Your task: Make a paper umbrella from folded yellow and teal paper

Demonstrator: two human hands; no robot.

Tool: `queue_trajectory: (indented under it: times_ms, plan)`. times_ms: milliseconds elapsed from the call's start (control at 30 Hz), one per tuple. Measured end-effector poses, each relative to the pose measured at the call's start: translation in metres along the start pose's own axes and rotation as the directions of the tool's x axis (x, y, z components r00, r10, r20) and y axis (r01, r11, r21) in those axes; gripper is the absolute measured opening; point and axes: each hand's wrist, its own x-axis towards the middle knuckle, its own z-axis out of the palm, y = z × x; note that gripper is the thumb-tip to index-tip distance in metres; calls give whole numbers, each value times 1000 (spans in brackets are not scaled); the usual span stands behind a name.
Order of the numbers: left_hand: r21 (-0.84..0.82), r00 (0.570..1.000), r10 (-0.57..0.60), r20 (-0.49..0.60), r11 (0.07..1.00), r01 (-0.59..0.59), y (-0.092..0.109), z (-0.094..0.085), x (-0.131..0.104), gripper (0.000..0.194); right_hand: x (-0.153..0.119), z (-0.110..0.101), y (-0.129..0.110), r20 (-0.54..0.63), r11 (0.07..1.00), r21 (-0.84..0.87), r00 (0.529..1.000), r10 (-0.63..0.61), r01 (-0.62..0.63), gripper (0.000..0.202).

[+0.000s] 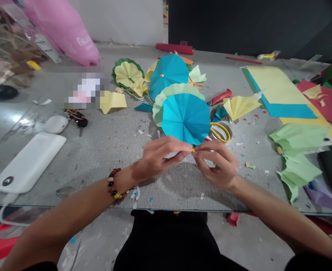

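Observation:
My left hand, with a beaded bracelet at the wrist, pinches one side of a small yellow piece of paper. My right hand has its thumb and fingertips closed on the other side of it. Most of this piece is hidden by my fingers. Just beyond my fingertips lies a pleated blue paper disc over a pale green pleated disc. Another blue disc is behind them. Yellow-handled scissors lie partly covered beside the discs.
A red-handled cutter and a yellow paper fan lie to the right. Coloured sheets and crumpled green paper are farther right. A white power bank lies left, a pink bottle behind it. The table edge is near my body.

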Motion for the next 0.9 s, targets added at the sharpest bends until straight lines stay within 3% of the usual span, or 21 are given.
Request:
queue_trajectory:
  times_ms: [233, 900]
  plan:
    - [26, 998, -51, -41, 998, 52, -2, 1, -3, 25, -2, 0, 1, -9, 1000, 2, 1000, -5, 5, 34]
    - [17, 999, -22, 29, 1000, 22, -1, 0, -1, 35, -5, 2, 3, 8, 1000, 6, 1000, -2, 2, 31]
